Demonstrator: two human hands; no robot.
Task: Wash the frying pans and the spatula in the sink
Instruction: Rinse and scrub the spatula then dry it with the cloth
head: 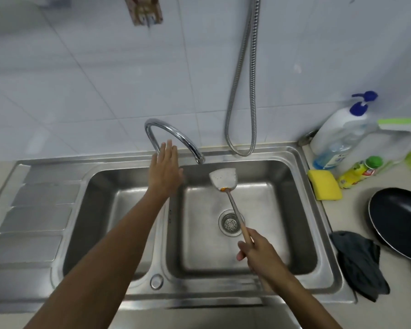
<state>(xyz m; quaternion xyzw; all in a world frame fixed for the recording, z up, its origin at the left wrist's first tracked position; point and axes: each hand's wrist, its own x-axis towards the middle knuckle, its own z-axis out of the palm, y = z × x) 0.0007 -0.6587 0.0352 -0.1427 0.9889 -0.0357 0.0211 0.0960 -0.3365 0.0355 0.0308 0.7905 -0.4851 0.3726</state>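
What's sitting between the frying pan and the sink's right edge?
In the head view, a crumpled dark cloth lies between the frying pan and the sink rim, draped partly over that rim.

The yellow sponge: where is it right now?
In the head view, the yellow sponge lies on the counter right of the sink, beside the green-capped bottle and behind the black frying pan.

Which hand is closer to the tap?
The left hand. It is open and reaching up right beside the curved tap, in front of its pipe. The right hand is lower down over the sink, holding the spatula by its handle.
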